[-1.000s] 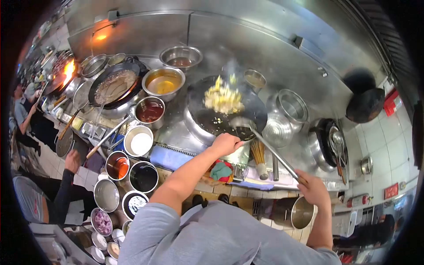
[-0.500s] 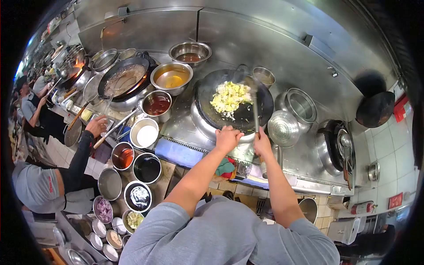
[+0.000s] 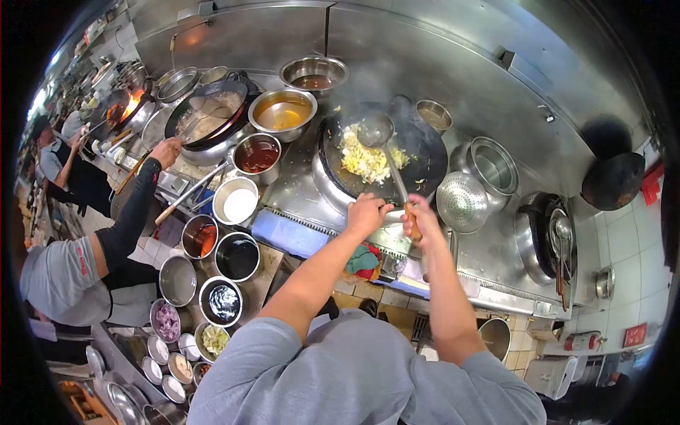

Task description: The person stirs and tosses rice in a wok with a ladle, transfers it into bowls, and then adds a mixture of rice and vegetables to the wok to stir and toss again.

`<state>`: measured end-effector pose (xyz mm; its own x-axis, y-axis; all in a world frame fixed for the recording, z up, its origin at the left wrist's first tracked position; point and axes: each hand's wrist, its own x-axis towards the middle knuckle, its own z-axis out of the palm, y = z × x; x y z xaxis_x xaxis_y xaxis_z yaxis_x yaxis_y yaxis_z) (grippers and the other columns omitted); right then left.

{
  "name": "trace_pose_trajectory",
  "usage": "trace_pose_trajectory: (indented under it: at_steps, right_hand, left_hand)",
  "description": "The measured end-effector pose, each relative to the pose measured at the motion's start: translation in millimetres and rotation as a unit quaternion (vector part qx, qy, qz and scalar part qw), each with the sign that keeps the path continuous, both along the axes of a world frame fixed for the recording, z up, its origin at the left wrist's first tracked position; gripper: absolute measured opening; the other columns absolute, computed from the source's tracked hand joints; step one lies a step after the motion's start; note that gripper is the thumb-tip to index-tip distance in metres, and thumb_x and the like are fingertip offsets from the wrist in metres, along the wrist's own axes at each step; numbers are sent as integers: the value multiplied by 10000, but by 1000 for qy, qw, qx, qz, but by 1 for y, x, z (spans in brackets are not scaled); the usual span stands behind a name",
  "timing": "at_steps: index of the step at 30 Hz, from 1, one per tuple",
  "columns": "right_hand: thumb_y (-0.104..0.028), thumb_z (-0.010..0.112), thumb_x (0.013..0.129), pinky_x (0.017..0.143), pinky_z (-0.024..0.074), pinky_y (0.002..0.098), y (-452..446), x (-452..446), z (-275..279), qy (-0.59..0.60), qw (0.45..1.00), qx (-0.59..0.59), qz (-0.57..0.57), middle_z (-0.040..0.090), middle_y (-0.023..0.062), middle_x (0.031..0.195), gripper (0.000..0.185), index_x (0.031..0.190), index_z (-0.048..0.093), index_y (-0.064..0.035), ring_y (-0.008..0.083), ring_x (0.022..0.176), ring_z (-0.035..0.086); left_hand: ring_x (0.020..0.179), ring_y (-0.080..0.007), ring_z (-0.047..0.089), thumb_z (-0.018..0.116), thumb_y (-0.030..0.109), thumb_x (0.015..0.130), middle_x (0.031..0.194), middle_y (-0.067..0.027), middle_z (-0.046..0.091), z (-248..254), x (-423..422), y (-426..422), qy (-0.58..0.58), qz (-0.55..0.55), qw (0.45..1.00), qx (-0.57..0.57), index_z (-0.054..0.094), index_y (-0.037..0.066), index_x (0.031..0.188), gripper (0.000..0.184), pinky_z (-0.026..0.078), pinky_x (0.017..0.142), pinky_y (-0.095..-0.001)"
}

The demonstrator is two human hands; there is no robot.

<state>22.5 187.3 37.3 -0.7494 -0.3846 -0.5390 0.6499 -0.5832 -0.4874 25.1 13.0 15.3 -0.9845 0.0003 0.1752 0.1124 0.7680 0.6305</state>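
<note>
A black wok [image 3: 425, 166] sits on the burner in front of me, with a yellow and white heap of food [image 3: 365, 163], perhaps egg, in its middle. My left hand [image 3: 368, 214] is closed at the wok's near rim; its grip is partly hidden. In my right hand [image 3: 421, 218], slightly blurred, is the wooden handle of a ladle [image 3: 395, 173]. The ladle's round metal bowl is over the far side of the food. Small bits lie scattered on the wok's wall, and faint steam rises above it.
Right of the wok lie a perforated strainer [image 3: 462, 202] and a metal bowl [image 3: 494, 166]. Leftward stand a bowl of amber liquid [image 3: 283, 113], a pot of red sauce [image 3: 257, 154] and several ingredient containers. A co-worker's hand [image 3: 166, 152] is by another wok [image 3: 205, 117].
The ladle has swung from the wok's right side to over the food, and my right hand has turned with it. The food has spread and shifted. The co-worker's arm has reached toward the other wok.
</note>
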Motion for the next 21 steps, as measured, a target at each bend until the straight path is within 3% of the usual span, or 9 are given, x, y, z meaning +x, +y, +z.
trace_pose_trajectory:
  at_steps: [2,3,7,10,13,16,19,20,21]
  right_hand:
    - [-201,520,935,373,342,224,-11,10,51,224,845,477,90,478,43,681,292,1206,413,-218,90,460,416]
    - [-186,518,933,363,332,224,-5,30,64,253,814,512,102,475,39,665,297,1207,406,-199,84,440,395]
    - [-174,504,935,357,327,229,28,68,25,34,999,10,4,485,69,697,339,1248,389,-233,90,425,386]
    - [-193,485,945,353,336,255,10,22,-14,52,991,124,-3,495,75,687,327,1255,385,-215,116,429,415]
    - [-201,477,935,385,374,307,-13,2,26,314,710,625,83,475,39,598,339,1253,367,-163,142,443,458]
    - [-148,483,933,372,365,264,6,43,60,163,944,284,44,483,39,686,312,1225,372,-154,121,462,440]
    - [-176,473,942,371,346,281,25,38,2,-12,999,-22,32,492,55,714,299,1223,372,-182,127,461,442]
    - [-176,473,942,371,346,281,25,38,-7,-18,999,-22,26,492,55,714,299,1223,372,-182,127,461,442]
    - [-176,474,943,370,343,276,12,28,5,97,966,234,50,489,52,709,295,1220,372,-182,123,463,439]
  left_hand:
    - [976,-242,544,592,446,835,881,-40,598,-3,2,-3,3,-10,1000,-21,705,148,875,320,422,788,-467]
    - [972,-246,547,591,444,836,874,-41,603,-6,-1,-5,15,-16,999,-37,703,144,873,322,425,786,-461]
    - [961,-248,551,586,435,840,854,-45,615,-29,-15,-13,53,-64,996,-25,697,133,866,323,432,771,-442]
    - [933,-261,562,579,424,847,846,-56,618,-25,-11,-13,66,-56,996,-19,696,133,866,314,435,759,-435]
    - [917,-267,568,565,416,858,845,-57,618,-19,-4,-13,56,-50,996,-50,700,148,873,300,431,757,-456]
    - [944,-254,564,558,421,861,849,-44,625,-10,-8,-12,53,-35,994,-94,706,163,882,298,424,751,-468]
    - [927,-260,576,562,425,856,831,-37,637,-17,-7,-9,75,-28,994,-68,701,151,843,307,423,729,-462]
    - [927,-260,576,562,425,856,831,-37,637,-20,-4,-9,69,-34,995,-68,701,151,843,307,423,729,-462]
    - [931,-254,573,561,427,856,829,-34,635,-19,-6,-9,71,-38,993,-81,701,150,847,311,423,729,-462]
